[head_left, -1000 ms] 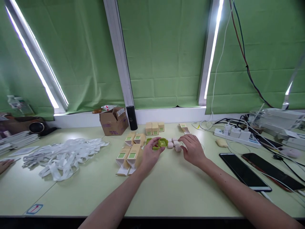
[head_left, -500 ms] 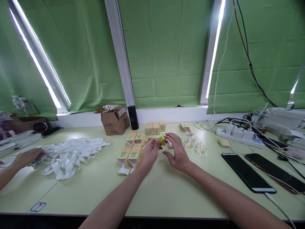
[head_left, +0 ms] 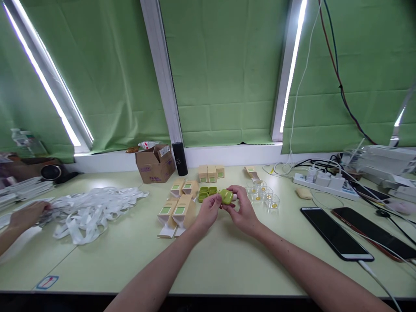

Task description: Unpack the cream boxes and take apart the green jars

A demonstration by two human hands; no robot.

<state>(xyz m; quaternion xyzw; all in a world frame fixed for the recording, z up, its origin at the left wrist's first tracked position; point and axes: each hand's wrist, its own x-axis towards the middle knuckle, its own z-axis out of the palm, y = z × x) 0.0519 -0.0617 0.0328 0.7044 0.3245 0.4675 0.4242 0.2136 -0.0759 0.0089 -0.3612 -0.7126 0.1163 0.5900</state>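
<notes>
My left hand (head_left: 208,211) and my right hand (head_left: 242,210) meet over the middle of the pale green table (head_left: 208,260), both pinching a small rounded green case (head_left: 226,197) lifted just above it. Behind the case lie more green case parts (head_left: 207,193) on the table. Left of my hands lie tan cartons with green labels (head_left: 177,212), some with open flaps. Three small upright tan boxes (head_left: 211,173) stand further back. To the right of my hands sit small clear cups with yellow centres (head_left: 264,197).
A heap of white straps (head_left: 94,210) lies at the left, where another person's hand (head_left: 24,216) reaches in. A cardboard box (head_left: 155,164) and a black cylinder (head_left: 179,159) stand at the back. Two phones (head_left: 336,234), a power strip (head_left: 321,182) and cables fill the right.
My right hand left the pale pieces and clear cups and came left to join my left hand. The green case was lifted off the table and is now gripped by both.
</notes>
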